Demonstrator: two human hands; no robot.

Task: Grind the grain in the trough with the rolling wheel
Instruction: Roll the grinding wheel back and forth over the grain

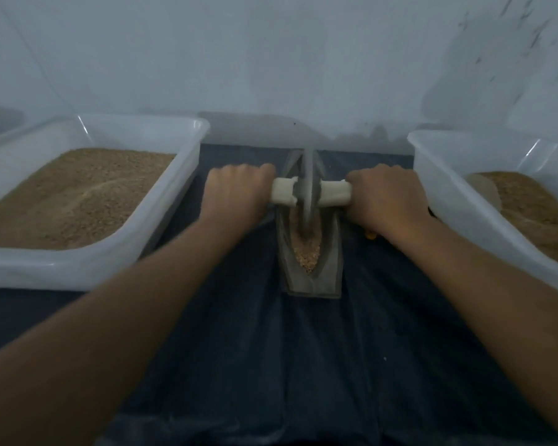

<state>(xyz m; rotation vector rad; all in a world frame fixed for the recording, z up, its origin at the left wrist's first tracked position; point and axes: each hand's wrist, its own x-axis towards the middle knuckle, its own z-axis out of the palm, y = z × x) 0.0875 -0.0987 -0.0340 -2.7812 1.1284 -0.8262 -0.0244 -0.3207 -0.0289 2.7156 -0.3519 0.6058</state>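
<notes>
A grey boat-shaped trough (pixel 331 252) lies lengthwise on the dark cloth in front of me. Tan grain (pixel 307 254) fills its near end. A grey rolling wheel (pixel 307 185) stands upright in the trough groove, around the trough's middle. A pale axle handle (pixel 334 194) runs through the wheel from left to right. My left hand (pixel 236 194) grips the handle's left end. My right hand (pixel 387 197) grips the right end. Both forearms reach forward from the bottom corners of the view.
A white plastic tub (pixel 171 201) holding brown ground grain stands on the left. A second white tub (pixel 438 188) with similar grain stands on the right, close to my right hand. A pale wall rises right behind the trough. Dark cloth (pixel 303 365) covers the surface.
</notes>
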